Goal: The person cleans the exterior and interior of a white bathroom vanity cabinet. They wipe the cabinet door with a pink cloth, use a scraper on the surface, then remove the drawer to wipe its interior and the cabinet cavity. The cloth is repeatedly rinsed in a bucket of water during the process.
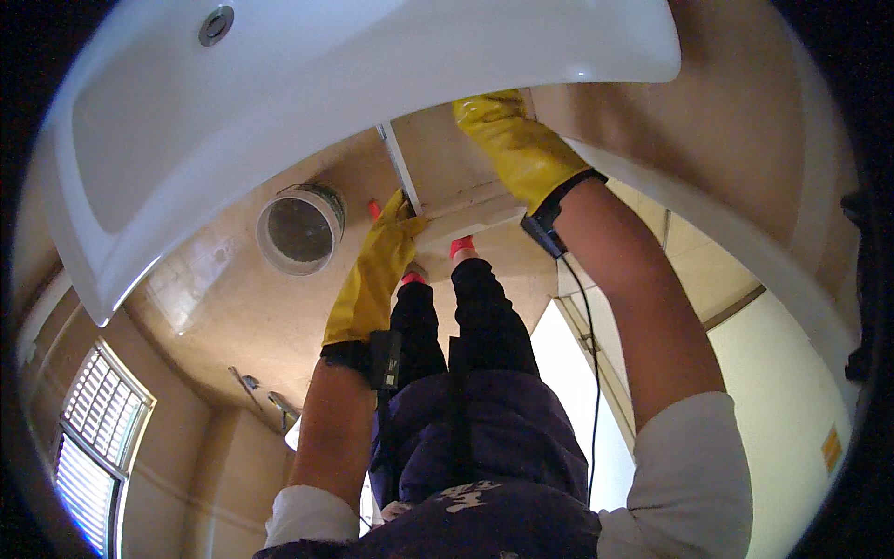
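A yellow rubber glove covers my left hand (384, 255), which is low by the near end of a long, pale, narrow strip (398, 161). The thumb and a finger lie on either side of that end; whether they grip it is not clear. On my right hand (506, 143) is a matching yellow glove, reaching beneath the front edge of a white washbasin (391, 63). The basin hides its fingertips and whatever they may touch. The strip's far end also runs out of sight under the basin.
A pale bucket (299, 230) with murky contents stands on the brown floor (230, 300), left of my left hand. A low ledge (475, 223) crosses the floor before my feet. A black cable (590, 363) hangs from my right wrist. A louvred window (105, 419) is at lower left.
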Tool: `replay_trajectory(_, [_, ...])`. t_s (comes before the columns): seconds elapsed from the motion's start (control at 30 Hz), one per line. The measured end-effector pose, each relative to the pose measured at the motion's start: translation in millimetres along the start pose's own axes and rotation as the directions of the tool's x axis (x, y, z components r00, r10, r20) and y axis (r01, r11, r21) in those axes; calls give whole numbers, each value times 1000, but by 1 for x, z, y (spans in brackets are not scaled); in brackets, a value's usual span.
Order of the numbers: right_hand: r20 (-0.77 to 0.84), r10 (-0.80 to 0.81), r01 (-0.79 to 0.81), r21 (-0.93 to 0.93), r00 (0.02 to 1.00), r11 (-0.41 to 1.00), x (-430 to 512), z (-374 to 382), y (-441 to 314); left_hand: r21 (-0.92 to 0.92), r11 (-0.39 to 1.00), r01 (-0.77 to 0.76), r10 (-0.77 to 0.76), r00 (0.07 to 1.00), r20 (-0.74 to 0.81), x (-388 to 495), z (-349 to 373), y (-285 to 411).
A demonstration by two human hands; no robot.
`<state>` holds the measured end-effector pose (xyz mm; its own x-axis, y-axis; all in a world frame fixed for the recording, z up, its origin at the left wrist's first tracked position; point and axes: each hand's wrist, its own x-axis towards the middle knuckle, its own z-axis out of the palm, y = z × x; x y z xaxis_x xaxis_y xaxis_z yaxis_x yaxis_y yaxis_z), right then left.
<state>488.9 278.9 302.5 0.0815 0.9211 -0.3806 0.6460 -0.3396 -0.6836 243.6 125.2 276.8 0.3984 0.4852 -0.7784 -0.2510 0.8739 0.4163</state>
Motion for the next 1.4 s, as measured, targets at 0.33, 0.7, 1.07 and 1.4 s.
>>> replay_trajectory(0.33, [-5,-64,64,-24,998,998,-91,10,28,51,997,55,-56,998,27,-11,13,15])
replay_trajectory(0.7, [28,281,-266,-246,959,932,-66,17,-9,-15,1000,17,-14,989,149,-1,2,8])
replay_trajectory(1.07, [-578,-87,36,-99,811,994,19,53,6,674,721,-160,92,987,135,6,-17,-4])
replay_trajectory(1.4, [-218,-434,393,-206,874,896,-20,130,-5,124,987,103,-108,994,33,3,-14,9])
